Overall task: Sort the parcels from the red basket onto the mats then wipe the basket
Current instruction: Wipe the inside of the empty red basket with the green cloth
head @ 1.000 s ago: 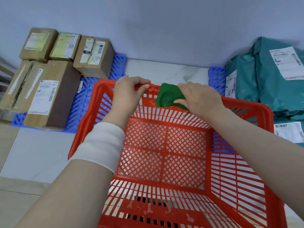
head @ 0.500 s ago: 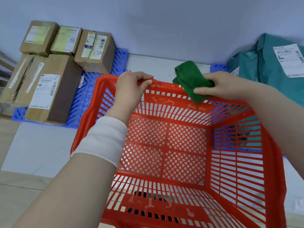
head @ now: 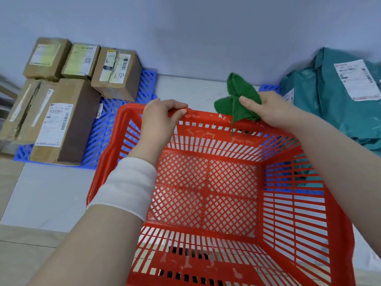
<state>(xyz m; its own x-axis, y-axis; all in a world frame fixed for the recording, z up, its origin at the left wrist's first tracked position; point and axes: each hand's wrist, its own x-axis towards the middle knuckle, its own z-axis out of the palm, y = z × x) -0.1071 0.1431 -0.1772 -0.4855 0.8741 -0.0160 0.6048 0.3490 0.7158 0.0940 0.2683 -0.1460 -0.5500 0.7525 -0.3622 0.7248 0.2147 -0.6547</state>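
Since a second ago we have lifted the crumpled green wiping cloth [head: 237, 100] out from the inner face of the far wall and up to the far rim of the red slatted plastic basket [head: 292, 203], where it now bunches over the edge, part of it standing above the rim and a thin tail hanging down inside. Our right hand [head: 270, 112] pinches the cloth, fingers closed around its folds. Our left hand [head: 158, 120], with a white band round the wrist, has stayed on the same far rim, fingers curled over the edge and thumb pressed on top. We see whitish smears on the rim and on the far and near walls; the basket holds no parcels. To the left, brown cardboard boxes [head: 61, 120] with printed labels sit on a blue lattice plastic mat [head: 103, 129]. To the right, teal plastic mailer bags [head: 329, 104] lie piled against the grey wall, a second blue mat's corner [head: 269, 87] showing beside them.
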